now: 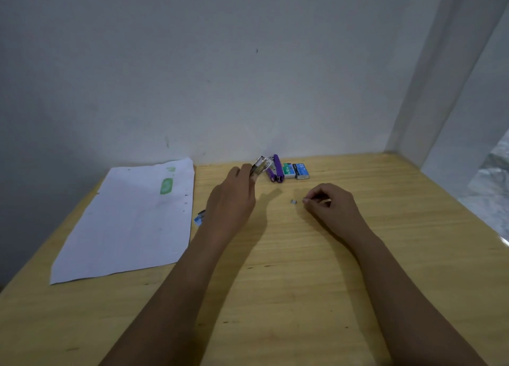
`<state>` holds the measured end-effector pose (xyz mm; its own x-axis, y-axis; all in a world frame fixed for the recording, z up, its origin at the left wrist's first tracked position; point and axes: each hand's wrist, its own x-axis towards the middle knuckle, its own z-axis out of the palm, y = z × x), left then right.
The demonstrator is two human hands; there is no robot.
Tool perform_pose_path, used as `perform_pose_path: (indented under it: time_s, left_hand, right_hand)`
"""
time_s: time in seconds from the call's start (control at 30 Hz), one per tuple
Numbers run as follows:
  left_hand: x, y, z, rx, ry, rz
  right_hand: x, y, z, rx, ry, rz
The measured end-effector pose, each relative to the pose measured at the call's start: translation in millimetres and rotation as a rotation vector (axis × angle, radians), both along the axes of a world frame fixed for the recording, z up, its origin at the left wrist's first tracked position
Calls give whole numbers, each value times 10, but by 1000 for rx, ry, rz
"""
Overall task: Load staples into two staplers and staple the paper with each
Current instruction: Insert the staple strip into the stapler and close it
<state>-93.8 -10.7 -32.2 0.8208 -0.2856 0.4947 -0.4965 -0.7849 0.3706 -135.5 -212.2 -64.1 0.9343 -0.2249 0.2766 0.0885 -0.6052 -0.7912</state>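
where my arms cross the yellow wooden bench (pixel 289 297), paper (pixel 126 219) lies left. my right hand (pixel 329 204) pinches staples (pixel 316 199); my left hand (pixel 234 197) grips an open metal stapler (pixel 259 168). beyond, a purple stapler (pixel 276 170) and staple boxes (pixel 296 170) sit against the white wall (pixel 220 76).

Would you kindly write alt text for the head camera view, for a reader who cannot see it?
Over a wooden table, the left hand holds a silver stapler while the right hand pinches a strip of staples. A purple stapler and two staple boxes lie by the wall, and a sheet of paper lies to the left.
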Motion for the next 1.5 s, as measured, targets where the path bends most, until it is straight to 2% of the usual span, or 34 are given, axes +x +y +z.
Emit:
perform_pose_path:
  time_s: [0.17, 0.27, 0.67, 1.0, 1.1, 1.3, 1.5]
  left_hand:
    - [-65, -15, -136, 21, 95, -7]
    - [-91, -25, -170, 24, 87, 0]
    - [-137, 52, -106, -181, 145, -19]
    - [-156, 90, -63, -190, 216, -30]
    - [-151, 71, -86, -138, 230, -32]
    - [-159, 46, -124, -29, 233, -38]
    - [-162, 14, -143, 54, 267, -45]
  right_hand:
    - [-15, 18, 12, -18, -13, 10]
    - [-9, 23, 12, -38, -12, 11]
    - [42, 52, -16, -85, -16, 49]
    - [-1, 111, 30, -89, -22, 73]
    - [-22, 134, 53, -30, -48, 65]
    - [-32, 177, 41, 220, -102, 29]
    - [-18, 193, 74, 330, -143, 23]
